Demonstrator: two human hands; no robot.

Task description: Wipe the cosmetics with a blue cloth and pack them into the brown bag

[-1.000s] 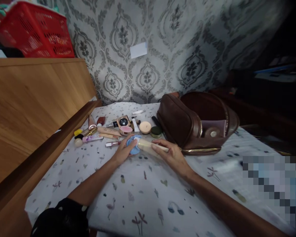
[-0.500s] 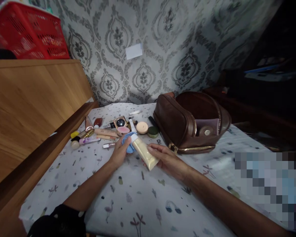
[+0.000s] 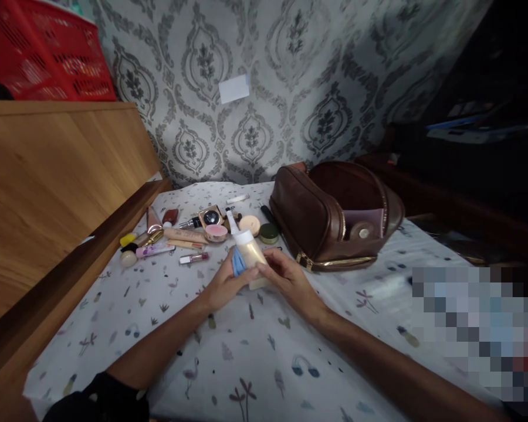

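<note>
Both my hands meet over the patterned bedsheet around a cream-coloured tube with a white cap pointing away from me. My right hand grips the tube's lower end. My left hand presses a blue cloth against the tube's left side, fingers curled round it. The tube stands nearly upright between the hands.
Several cosmetics lie scattered behind my hands: tubes, compacts, a small green jar. An open brown leather bag sits to the right. A wooden headboard runs along the left, with a red basket on top. Patterned wallpaper is behind.
The tube has been lifted from lying flat to nearly upright and drawn nearer to me. My left hand with the blue cloth followed it, shifting from the cap end to its side.
</note>
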